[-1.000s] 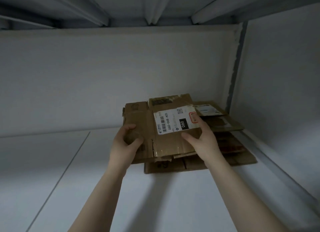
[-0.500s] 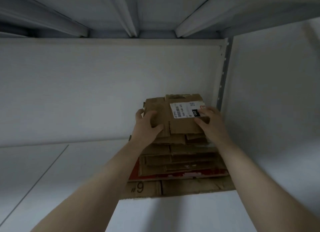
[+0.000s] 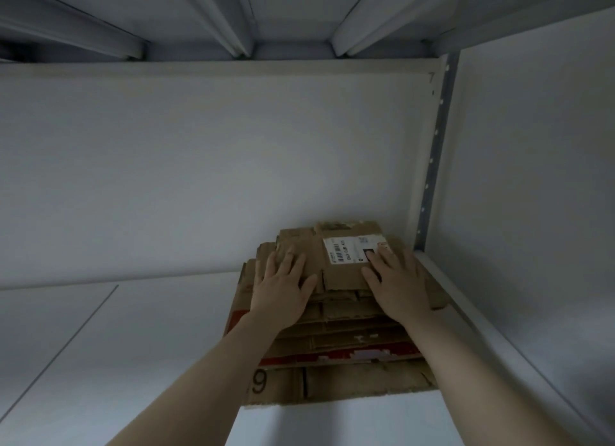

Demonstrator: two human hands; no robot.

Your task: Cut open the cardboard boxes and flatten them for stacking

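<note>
A flattened brown cardboard box (image 3: pixel 336 256) with a white shipping label (image 3: pixel 349 248) lies on top of a stack of flattened boxes (image 3: pixel 349 342) in the back right corner of a white shelf. My left hand (image 3: pixel 283 287) lies flat on the top box's left part, fingers spread and straight. My right hand (image 3: pixel 396 284) presses flat on its right part, fingertips over the label's black patch. The lowest sheet in the stack shows a printed 9 (image 3: pixel 259 384) and a red-printed sheet (image 3: pixel 336 355) lies above it.
The white shelf floor (image 3: pixel 116 362) stretches to the left of the stack. A white back wall (image 3: pixel 199 179) and right side wall (image 3: pixel 532 196) close the corner, with a perforated metal upright (image 3: pixel 432 152) between them. The upper shelf's underside (image 3: pixel 283 16) hangs overhead.
The labelled box was held in the air, then carried back and set on the stack. Both hands went from gripping its edges to lying flat on top of it.
</note>
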